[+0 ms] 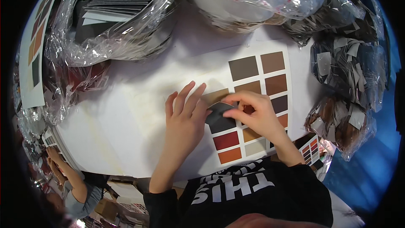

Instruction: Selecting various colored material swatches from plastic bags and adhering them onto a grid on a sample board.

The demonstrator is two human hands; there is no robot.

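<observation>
Two hands meet over the white sample card: right hand pinches a dark grey swatch, left hand lies flat beside it, fingers spread

Left hand is lying flat, fingers extended and together. Right hand is curling inward, fingertips pinching, thumbs of both nearly meeting.

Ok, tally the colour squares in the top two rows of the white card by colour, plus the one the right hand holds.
Grey-brown paper square: 1
Brown paper squares: 3
Tan paper square: 1
Charcoal paper square pinched by right hand: 1
Total: 6
</observation>
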